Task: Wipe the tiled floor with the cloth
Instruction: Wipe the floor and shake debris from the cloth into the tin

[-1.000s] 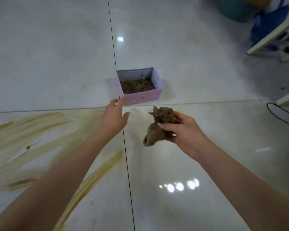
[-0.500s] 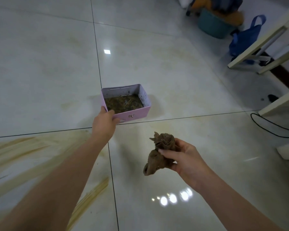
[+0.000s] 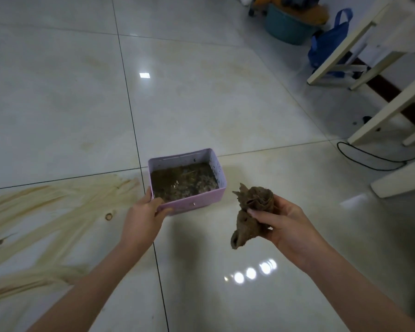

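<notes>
My right hand (image 3: 285,224) grips a crumpled, dirty brown cloth (image 3: 252,212) above the glossy white tiled floor (image 3: 201,104). A pink box (image 3: 197,200) with muddy water and debris inside sits near the tile joints. Its near-left corner is held by my left hand (image 3: 144,214), thumb over the rim. Brown streaky smears (image 3: 58,212) cover the tile to the left of the box.
White furniture legs (image 3: 381,111) stand at the right, with a black cable (image 3: 369,159) on the floor beneath them. A blue bag (image 3: 326,44) and a teal tub (image 3: 288,27) sit at the far right.
My left hand reached forward and took hold of the pink box's corner. The box now lies closer to me. The cloth stayed in my right hand.
</notes>
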The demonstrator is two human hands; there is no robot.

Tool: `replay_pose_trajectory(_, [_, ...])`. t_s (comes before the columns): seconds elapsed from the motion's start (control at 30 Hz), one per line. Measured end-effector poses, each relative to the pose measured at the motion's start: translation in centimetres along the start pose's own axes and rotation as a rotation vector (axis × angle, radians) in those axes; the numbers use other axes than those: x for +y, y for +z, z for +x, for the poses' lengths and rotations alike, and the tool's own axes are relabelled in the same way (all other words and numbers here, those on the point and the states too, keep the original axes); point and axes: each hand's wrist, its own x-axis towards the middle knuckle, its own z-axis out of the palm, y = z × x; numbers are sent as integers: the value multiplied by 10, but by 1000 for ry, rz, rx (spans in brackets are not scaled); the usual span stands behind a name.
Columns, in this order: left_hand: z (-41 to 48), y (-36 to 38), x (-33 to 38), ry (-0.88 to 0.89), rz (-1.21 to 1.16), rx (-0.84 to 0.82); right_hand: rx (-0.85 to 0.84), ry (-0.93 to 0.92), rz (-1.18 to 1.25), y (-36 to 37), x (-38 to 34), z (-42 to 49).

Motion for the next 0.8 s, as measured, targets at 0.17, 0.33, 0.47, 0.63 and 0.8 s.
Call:
replay_pose_trajectory(0.17, [-65,3,19,8,41,-113,29,16,0,-17,15,-44])
replay_pose_trajectory(0.33, [-110,10,31,75,25,-148,32,27,7,-27,30,-80])
replay_pose_trajectory(0.47, [-128,17,35,89,36,-164,50,44,-24,-31,41,-99])
replay_pose_trajectory(0.63, [-141,22,34,120,44,-192,80,57,-49,-32,44,-102])
replay_pose_trajectory(0.8, [-142,12,38,87,136,-189,123,67,-129,-13,35,-80])
